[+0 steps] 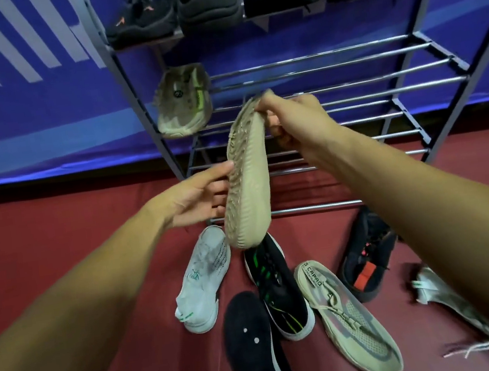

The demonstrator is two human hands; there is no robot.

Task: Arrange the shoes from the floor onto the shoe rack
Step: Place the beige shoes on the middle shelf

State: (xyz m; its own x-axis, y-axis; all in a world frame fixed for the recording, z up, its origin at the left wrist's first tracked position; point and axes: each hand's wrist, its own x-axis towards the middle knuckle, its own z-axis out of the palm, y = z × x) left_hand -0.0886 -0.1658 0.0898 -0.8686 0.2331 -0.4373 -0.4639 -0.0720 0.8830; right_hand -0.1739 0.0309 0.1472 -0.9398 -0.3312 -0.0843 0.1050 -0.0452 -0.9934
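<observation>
A beige shoe gripped at its top by the right hand, left hand straight-fingered against its side, shoe rack behind, matching shoe at the rack's left edge, white sneaker on floor below.

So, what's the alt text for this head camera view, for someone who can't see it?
A person holds a beige shoe sole-up before a metal shoe rack, the right-hand grip curled round its far end, the left-hand grip steadying its side. A similar shoe sits on a lower shelf, dark shoes on the top one, others scattered on the red floor.
</observation>
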